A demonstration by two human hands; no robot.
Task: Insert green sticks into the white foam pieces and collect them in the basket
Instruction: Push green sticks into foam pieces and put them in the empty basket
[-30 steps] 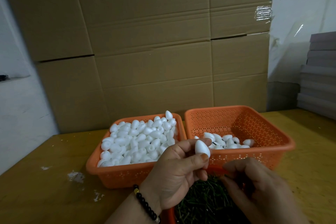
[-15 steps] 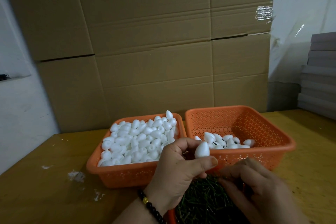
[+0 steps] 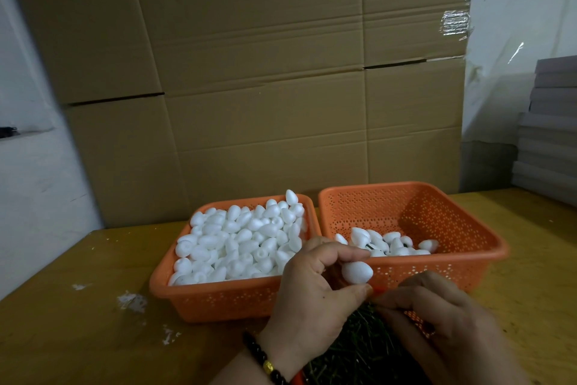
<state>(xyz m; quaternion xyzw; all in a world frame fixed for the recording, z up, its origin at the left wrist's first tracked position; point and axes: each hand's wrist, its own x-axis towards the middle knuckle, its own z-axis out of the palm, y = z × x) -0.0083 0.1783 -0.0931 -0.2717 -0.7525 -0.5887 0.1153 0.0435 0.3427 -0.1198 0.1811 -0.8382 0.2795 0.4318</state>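
White foam piece (image 3: 357,272) sits pinched in the left hand (image 3: 315,294); at four o'clock, right hand (image 3: 437,316) fingers curl, grip unclear.

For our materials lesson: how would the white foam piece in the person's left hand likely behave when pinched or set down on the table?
The foam piece is probably very light: the left hand holds it with fingertips alone. Its rounded egg shape suggests it would roll on the table. It likely crumbles or dents easily; white crumbs lie nearby.
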